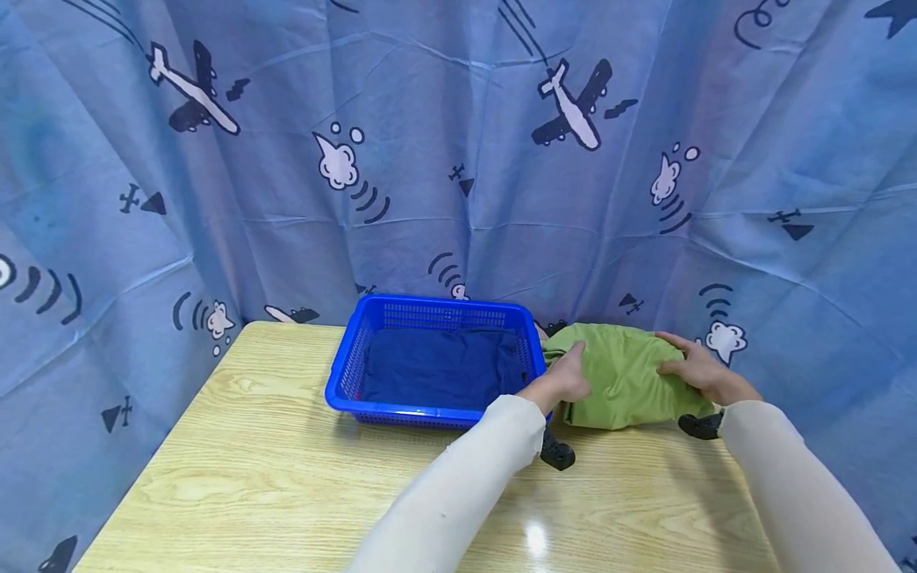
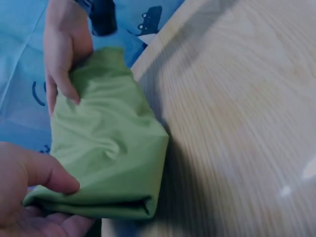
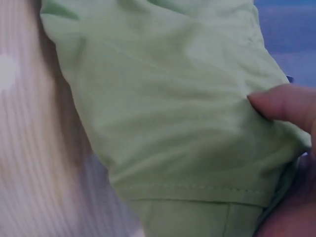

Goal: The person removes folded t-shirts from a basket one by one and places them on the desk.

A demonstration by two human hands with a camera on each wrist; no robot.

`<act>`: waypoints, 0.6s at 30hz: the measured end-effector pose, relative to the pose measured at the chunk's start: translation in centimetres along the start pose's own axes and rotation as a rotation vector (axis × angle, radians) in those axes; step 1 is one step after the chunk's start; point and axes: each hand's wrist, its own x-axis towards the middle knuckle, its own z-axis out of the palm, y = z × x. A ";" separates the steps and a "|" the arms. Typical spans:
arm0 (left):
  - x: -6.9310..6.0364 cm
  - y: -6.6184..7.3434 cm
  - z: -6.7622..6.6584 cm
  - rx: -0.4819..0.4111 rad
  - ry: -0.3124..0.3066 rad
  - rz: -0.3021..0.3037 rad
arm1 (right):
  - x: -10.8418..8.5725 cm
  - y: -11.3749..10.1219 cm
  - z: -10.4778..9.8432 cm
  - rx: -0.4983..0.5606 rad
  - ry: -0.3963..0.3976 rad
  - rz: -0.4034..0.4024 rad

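Note:
A folded green cloth (image 1: 619, 378) with a stitched hem is held between both hands at the right of the table, its underside slightly above the wood. My left hand (image 1: 568, 377) grips its left end, thumb on top and fingers underneath, as the left wrist view shows on the folded edge (image 2: 98, 210). At the opposite end my right hand (image 1: 698, 371) pinches the cloth (image 3: 168, 108), its thumb (image 3: 286, 103) pressing on the upper face; most of its other fingers are hidden. Beside the left hand stands a blue plastic basket (image 1: 430, 412) holding dark blue cloth (image 1: 437, 368).
The wooden table (image 1: 236, 461) runs forward to a blue curtain (image 1: 430, 199) printed with airplanes, which hangs close behind the basket and green cloth. Black wrist devices (image 1: 557, 452) hang under both forearms.

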 end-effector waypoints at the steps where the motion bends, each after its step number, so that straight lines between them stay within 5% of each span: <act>1: 0.0 0.1 0.2 -0.021 -0.005 -0.017 | 0.1 0.2 0.2 -0.016 0.016 0.009; 11: 0.8 -0.3 1.8 -0.314 -0.098 -0.132 | 0.8 1.4 1.5 -0.077 0.083 0.046; 18: 1.1 -0.4 1.6 -0.388 -0.099 -0.152 | 1.1 2.6 1.9 -0.221 0.120 0.019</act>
